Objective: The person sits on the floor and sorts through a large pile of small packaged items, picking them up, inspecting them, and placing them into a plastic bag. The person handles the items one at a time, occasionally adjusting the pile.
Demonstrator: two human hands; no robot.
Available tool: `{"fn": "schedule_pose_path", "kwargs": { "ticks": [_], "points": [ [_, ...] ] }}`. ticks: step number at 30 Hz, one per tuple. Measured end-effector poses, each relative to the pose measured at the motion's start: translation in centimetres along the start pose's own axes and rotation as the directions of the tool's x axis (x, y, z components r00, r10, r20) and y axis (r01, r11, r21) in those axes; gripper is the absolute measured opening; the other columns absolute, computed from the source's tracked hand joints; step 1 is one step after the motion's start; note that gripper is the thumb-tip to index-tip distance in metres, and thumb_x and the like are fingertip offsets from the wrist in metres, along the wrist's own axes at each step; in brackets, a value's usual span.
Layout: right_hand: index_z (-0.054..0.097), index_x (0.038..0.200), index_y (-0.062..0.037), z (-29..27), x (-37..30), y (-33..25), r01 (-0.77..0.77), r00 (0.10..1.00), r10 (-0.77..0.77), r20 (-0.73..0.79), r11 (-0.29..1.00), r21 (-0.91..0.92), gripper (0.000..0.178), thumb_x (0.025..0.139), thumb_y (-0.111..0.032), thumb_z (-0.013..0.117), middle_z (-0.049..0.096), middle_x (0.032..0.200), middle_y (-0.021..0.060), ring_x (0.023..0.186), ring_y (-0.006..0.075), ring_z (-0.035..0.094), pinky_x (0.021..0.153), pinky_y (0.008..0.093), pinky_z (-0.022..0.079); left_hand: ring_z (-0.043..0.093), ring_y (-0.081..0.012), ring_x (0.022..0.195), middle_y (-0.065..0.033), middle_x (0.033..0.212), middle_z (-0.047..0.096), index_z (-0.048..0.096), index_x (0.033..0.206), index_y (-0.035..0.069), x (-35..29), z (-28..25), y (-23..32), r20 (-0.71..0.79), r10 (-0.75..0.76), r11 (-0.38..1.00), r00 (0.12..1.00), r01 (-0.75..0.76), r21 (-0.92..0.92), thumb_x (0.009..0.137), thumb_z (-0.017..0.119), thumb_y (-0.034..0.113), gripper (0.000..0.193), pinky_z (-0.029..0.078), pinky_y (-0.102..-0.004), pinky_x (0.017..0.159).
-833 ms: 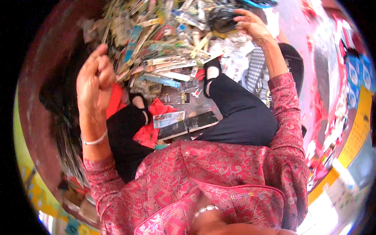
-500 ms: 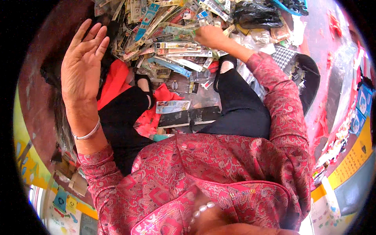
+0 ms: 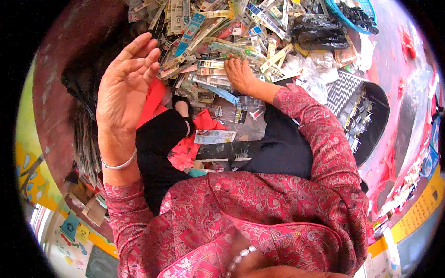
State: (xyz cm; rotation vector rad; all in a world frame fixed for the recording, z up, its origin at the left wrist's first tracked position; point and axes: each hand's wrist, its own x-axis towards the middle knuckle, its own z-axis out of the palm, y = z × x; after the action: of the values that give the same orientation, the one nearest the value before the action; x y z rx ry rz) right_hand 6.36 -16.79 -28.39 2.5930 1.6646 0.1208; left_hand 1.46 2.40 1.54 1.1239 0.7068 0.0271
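Clearly, the right hand (image 3: 240, 76) is the nearer one: its bent fingers reach over the right end of the long flat packets (image 3: 211, 68), which lie in the front of the pile (image 3: 273, 25), long axis running left to right; whether they grip anything, I cannot tell. The left hand (image 3: 126, 85) is raised leftward, fingers loosely parted, nothing visible between them.
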Motion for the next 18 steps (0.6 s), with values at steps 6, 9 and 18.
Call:
{"fn": "schedule_pose_path", "kwargs": {
  "ticks": [6, 9, 18],
  "points": [
    [0.048, 0.088, -0.0013, 2.0, 0.6, 0.5, -0.085, 0.993, 0.047, 0.104, 0.914, 0.397, 0.026, 0.066, -0.014, 0.056, 0.056, 0.078, 0.0155, 0.068, 0.0287, 0.059, 0.056, 0.0407, 0.046, 0.050, -0.0173, 0.098, -0.0149, 0.119, 0.045, 0.038, 0.119, -0.007, 0.1, -0.9, -0.2, 0.045, -0.023, 0.999, 0.999, 0.025, -0.046, 0.076, 0.046, 0.000, 0.045, 0.043, -0.0249, 0.082],
    [0.049, 0.089, -0.0011, 1.1, 1.3, 2.3, -0.170, 0.967, 0.055, 0.247, 0.865, 0.473, 0.030, 0.063, -0.015, 0.058, 0.057, 0.078, 0.0174, 0.070, 0.0308, 0.060, 0.057, 0.0419, 0.047, 0.050, -0.0177, 0.098, -0.0155, 0.119, 0.044, 0.038, 0.119, -0.008, 0.2, -1.1, -0.4, 0.027, -0.020, 0.999, 0.999, 0.021, -0.041, 0.077, 0.046, -0.001, 0.043, 0.043, -0.0250, 0.082],
    [0.058, 0.095, 0.0036, -3.4, 2.3, 10.1, -0.563, 0.823, 0.129, 0.554, 0.325, 0.760, 0.041, 0.067, -0.026, 0.060, 0.063, 0.083, 0.0095, 0.080, 0.0192, 0.055, 0.067, 0.0322, 0.043, 0.050, -0.0186, 0.096, -0.0155, 0.116, 0.046, 0.043, 0.114, -0.008, 0.1, -1.2, -0.7, 0.048, -0.062, 0.993, 0.997, 0.067, -0.093, 0.077, 0.047, -0.001, 0.038, 0.044, -0.0253, 0.080]
  ]
}}
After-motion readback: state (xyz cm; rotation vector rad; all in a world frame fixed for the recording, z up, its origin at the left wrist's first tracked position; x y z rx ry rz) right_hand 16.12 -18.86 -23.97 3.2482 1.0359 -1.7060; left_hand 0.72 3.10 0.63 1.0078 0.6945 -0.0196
